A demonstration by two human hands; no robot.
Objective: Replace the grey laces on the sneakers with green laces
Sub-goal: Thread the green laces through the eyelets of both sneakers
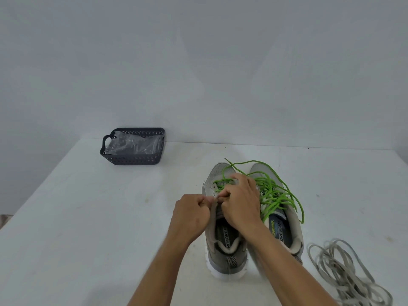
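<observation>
Two grey sneakers stand side by side on the white table, heels toward me. The left sneaker [223, 246] has green lace [223, 180] through its front eyelets. Green laces [278, 195] lie in loose loops over the right sneaker [287, 228]. My left hand [192, 215] pinches the left edge of the left sneaker's eyelet row with curled fingers. My right hand [240, 202] lies over the tongue, fingers curled and pinching at the same spot; what lies between the fingertips is hidden. The removed grey laces [344, 272] lie in a heap at the right.
A dark perforated basket [132, 161] holding a clear plastic bag [134, 144] stands at the table's back left, against the pale wall. The table's far edge runs behind the sneakers.
</observation>
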